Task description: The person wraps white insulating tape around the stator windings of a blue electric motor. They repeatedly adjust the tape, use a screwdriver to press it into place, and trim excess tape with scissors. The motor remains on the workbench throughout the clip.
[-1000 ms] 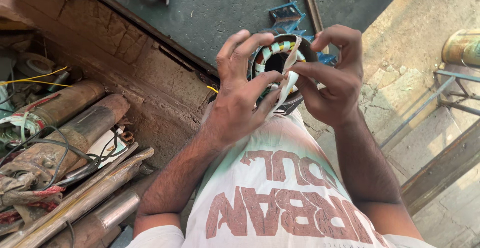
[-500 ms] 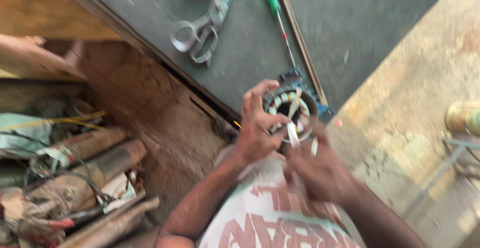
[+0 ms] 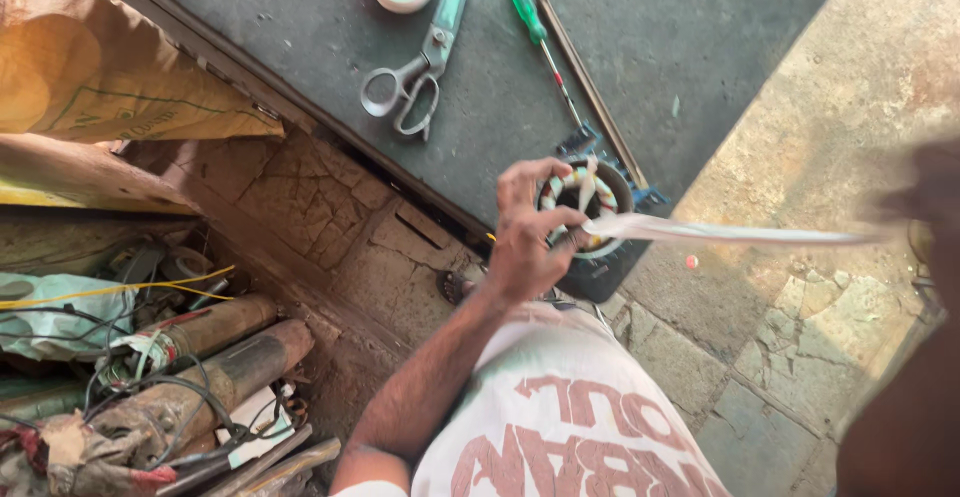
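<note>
The round motor stator (image 3: 588,219) sits on your lap edge, directly under your left hand (image 3: 522,242), its bore facing up toward you. From its windings a white tape strip (image 3: 720,231) runs out taut to your right, long axis nearly level, pointing toward your right hand (image 3: 930,192). Your left hand is the nearer one: its fingers curl over the stator rim and pinch the strip's root. Your right hand is blurred at the frame edge; whether it pinches the strip's far end cannot be told. Beyond the left hand, on the dark mat (image 3: 300,17), lie scissors (image 3: 415,67) and a green-handled screwdriver (image 3: 540,37), well apart from the stator.
</note>
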